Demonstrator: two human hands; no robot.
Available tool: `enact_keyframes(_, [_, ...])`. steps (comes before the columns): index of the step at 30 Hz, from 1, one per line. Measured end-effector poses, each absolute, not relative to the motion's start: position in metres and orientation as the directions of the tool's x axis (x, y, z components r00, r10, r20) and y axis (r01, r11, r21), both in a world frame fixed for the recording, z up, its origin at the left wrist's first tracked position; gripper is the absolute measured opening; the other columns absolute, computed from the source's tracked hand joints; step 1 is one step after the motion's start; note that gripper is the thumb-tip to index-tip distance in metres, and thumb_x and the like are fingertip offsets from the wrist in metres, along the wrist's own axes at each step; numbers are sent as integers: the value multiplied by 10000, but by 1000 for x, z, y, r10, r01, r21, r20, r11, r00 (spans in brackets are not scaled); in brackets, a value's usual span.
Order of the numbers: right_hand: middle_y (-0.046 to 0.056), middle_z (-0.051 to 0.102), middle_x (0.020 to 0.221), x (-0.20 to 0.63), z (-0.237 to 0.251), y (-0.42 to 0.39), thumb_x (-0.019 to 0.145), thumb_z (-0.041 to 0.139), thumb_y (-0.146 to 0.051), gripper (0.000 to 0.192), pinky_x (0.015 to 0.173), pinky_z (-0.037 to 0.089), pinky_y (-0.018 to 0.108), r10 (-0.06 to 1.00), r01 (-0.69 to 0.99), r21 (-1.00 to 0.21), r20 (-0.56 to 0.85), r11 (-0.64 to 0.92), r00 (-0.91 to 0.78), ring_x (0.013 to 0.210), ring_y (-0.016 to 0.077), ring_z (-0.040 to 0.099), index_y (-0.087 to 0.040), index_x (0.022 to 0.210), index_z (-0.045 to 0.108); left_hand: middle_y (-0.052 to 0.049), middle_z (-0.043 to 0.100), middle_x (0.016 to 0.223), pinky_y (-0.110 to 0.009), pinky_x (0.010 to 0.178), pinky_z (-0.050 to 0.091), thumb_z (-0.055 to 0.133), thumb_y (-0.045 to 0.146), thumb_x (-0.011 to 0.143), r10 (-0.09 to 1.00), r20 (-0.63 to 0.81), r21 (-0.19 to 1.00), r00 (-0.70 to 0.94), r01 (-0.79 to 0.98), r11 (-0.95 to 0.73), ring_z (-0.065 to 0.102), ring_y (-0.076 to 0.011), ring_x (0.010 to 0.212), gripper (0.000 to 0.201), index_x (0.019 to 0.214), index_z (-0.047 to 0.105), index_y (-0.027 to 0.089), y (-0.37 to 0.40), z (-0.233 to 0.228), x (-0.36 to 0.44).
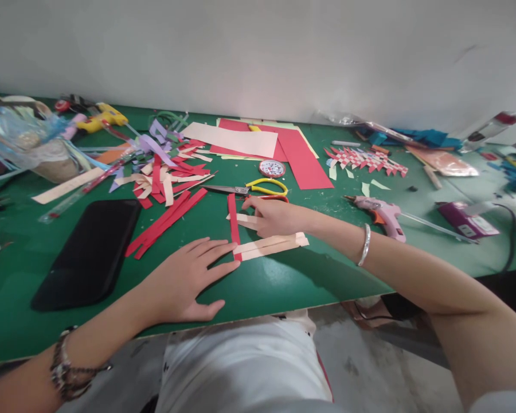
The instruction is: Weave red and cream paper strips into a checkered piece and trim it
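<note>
Paper strips, red and cream, lie crossed on the green desk point(284, 281) right under your hands. One red strip point(233, 223) runs up and down. Two cream strips point(272, 245) lie across it near its low end, & a shorter cream strip point(244, 219) crosses it higher up.

Your left hand point(184, 282) lies flat, palm down. Its fingers point(217, 252) are spread wide & hold nothing; the tips press on the spot where the red strip meets the two cream ones. Your right hand point(274, 217) sits just past that, fingers curled narrow on the short cream strip, touching it beside the red one. Can't tell if they pinch it or just push it down.

Just beyond your right fingers: scissors point(258, 188) w/ yellow & red handles, and a small round tin point(272, 168) behind them. Further back are big red & cream sheets point(301, 155). Right of your right hand lies a pink glue gun point(380, 213). A woven red-and-white mat point(363, 159) is past it.

Left of your left fingers: a bundle of long red strips point(165, 221), then a black case point(90, 252). Beyond those is a messy pile of cut strips point(163, 172), and a yellow glue gun point(101, 117) far back.
</note>
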State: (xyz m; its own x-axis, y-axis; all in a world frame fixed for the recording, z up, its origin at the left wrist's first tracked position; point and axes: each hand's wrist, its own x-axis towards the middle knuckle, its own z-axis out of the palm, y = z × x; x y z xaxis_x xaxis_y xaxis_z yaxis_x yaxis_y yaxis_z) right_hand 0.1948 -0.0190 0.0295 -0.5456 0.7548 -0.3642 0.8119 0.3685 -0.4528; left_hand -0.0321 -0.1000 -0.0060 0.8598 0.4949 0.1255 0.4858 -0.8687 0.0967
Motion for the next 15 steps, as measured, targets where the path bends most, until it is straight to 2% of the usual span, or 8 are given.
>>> enact_keyframes(2, [82, 632, 903, 195, 32, -22, 755, 508, -61, 480, 586, 403, 252, 747, 798, -418, -329, 434, -578, 743, 176, 571, -129, 1220, 408, -161, 509, 1327, -532, 961, 402, 555, 364, 742, 496, 121, 102, 860, 486, -868, 494, -341, 1169, 509, 1223, 539, 197, -100, -7, -32])
enact_keyframes(5, [141, 608, 1036, 197, 29, -25, 828, 424, -65, 328, 672, 434, 285, 743, 752, -368, -202, 546, -638, 857, 208, 583, -108, 1152, 438, -167, 501, 1332, -543, 955, 403, 555, 360, 742, 495, 117, 111, 861, 484, -868, 488, -351, 1172, 513, 1226, 539, 192, -100, -8, -33])
enact_keyframes(8, [188, 546, 1153, 199, 21, -26, 863, 368, -65, 288, 770, 457, 342, 730, 707, -361, -96, 608, -677, 997, 242, 559, -91, 1144, 424, -164, 506, 1326, -542, 956, 402, 561, 359, 738, 497, 125, 119, 859, 484, -867, 494, -348, 1165, 504, 1214, 548, 195, -99, -8, -33])
enact_keyframes(11, [191, 475, 1247, 200, 15, -27, 849, 400, -66, 331, 824, 468, 364, 689, 661, -401, -94, 635, -719, 1110, 253, 506, -98, 1178, 390, -161, 504, 1327, -539, 955, 404, 563, 356, 736, 498, 139, 123, 856, 484, -867, 494, -347, 1162, 499, 1208, 551, 196, -99, -9, -33])
enact_keyframes(15, [176, 465, 1245, 199, 13, -27, 795, 558, -159, 430, 831, 481, 386, 689, 673, -439, -153, 595, -709, 1124, 271, 494, -117, 1185, 383, -151, 498, 1332, -529, 968, 396, 568, 360, 733, 502, 149, 130, 852, 487, -864, 483, -341, 1172, 503, 1211, 546, 206, -99, -10, -33])
